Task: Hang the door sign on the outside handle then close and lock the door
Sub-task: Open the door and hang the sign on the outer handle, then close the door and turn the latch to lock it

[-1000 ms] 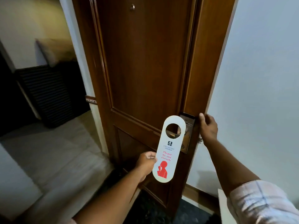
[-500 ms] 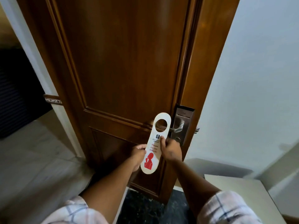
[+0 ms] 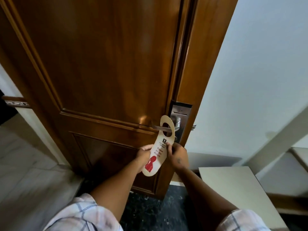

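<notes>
Sign point(image 3: 157, 153): hole threaded over lever handle point(image 3: 162, 127) on door point(image 3: 100, 72), body tilted left. Left hand point(image 3: 144, 155) and right hand point(image 3: 177, 155) both pinch its lower half. Risk: early release lets it slide off lever's free end.

door sign point(image 3: 157, 152) looped on handle point(image 3: 164, 128), hands below, wall point(image 3: 250, 80) right of door point(image 3: 103, 67)

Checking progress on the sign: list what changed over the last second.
The right hand left the door edge and joined the left hand on the door sign. The sign's hole went from hanging in front of the handle to threaded over it. The door is still open.
</notes>
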